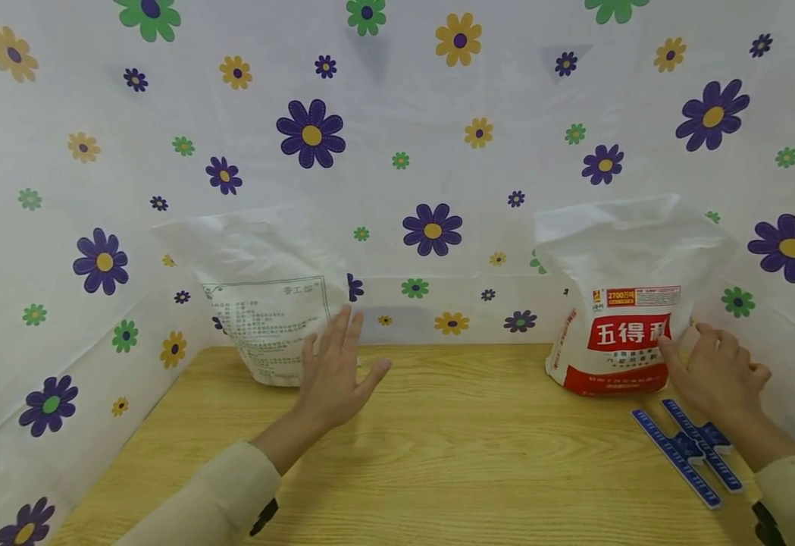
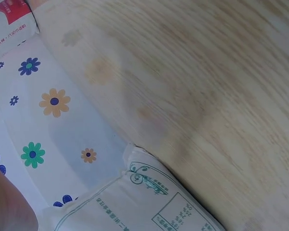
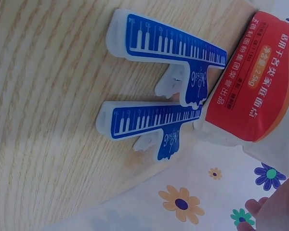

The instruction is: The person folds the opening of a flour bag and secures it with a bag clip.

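A white bag with green print (image 1: 261, 326) stands at the back left of the table, its upper part loose and leaning left. In front of its right side is my left hand (image 1: 332, 371), fingers spread and fairly straight; whether they touch the bag I cannot tell. A white and red flour bag (image 1: 615, 341) stands at the back right, its top unfolded. Beside its right edge is my right hand (image 1: 721, 375), the fingers loosely bent and the thumb near the bag. Two blue and white bag clips (image 3: 168, 43) with a piano-key pattern lie in front of that bag.
The wooden table (image 1: 438, 447) reaches back to a white flowered sheet (image 1: 397, 98), which also covers both sides. Between the two bags lies a wide stretch of tabletop.
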Tool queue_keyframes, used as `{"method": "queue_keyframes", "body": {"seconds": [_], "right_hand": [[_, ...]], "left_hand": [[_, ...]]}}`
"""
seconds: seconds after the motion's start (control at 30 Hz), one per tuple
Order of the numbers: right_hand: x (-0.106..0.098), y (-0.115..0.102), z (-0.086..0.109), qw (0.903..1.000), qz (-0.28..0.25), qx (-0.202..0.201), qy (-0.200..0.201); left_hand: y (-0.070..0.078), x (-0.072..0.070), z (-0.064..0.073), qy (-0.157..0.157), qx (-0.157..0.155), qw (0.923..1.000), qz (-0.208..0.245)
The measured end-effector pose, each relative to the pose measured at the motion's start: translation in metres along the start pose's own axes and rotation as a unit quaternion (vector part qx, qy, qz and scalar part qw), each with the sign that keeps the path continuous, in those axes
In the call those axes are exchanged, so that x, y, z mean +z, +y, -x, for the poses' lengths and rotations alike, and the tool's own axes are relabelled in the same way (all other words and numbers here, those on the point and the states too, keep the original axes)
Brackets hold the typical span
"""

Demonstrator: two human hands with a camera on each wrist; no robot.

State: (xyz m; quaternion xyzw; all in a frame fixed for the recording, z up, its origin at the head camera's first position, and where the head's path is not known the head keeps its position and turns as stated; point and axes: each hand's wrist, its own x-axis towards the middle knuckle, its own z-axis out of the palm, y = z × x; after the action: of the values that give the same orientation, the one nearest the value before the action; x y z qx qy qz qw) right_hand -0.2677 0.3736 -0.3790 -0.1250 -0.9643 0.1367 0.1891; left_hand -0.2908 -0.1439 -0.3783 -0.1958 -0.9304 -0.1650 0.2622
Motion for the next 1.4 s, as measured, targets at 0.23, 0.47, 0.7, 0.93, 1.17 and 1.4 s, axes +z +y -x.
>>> {"method": "queue_keyframes", "body": {"seconds": [0.23, 0.47, 0.7, 0.93, 1.17, 1.4], "right_hand": [[-0.002, -0.002, -0.004, 1.0000, 0.001, 0.005, -0.005], [-0.002, -0.003, -0.006, 0.9998, 0.009, 0.016, -0.009], [-0.001, -0.007, -0.007, 0.9995, 0.003, 0.029, -0.015], [-0.004, -0.005, -0.008, 0.9993, 0.003, 0.034, -0.018], [-0.003, 0.001, -0.010, 0.9995, 0.006, 0.028, -0.011], [0.000, 0.002, -0.013, 0.9993, 0.000, 0.034, -0.014]], "left_hand": [[0.011, 0.002, -0.006, -0.015, 0.002, 0.9999, 0.005], [0.022, 0.004, -0.013, -0.004, 0.018, 0.9998, 0.001], [0.033, 0.003, -0.022, 0.000, 0.041, 0.9990, -0.015], [0.045, 0.004, -0.030, 0.000, 0.053, 0.9986, 0.001], [0.052, 0.005, -0.040, -0.018, 0.049, 0.9986, -0.013], [0.059, 0.005, -0.051, -0.033, 0.045, 0.9983, -0.018]]}}
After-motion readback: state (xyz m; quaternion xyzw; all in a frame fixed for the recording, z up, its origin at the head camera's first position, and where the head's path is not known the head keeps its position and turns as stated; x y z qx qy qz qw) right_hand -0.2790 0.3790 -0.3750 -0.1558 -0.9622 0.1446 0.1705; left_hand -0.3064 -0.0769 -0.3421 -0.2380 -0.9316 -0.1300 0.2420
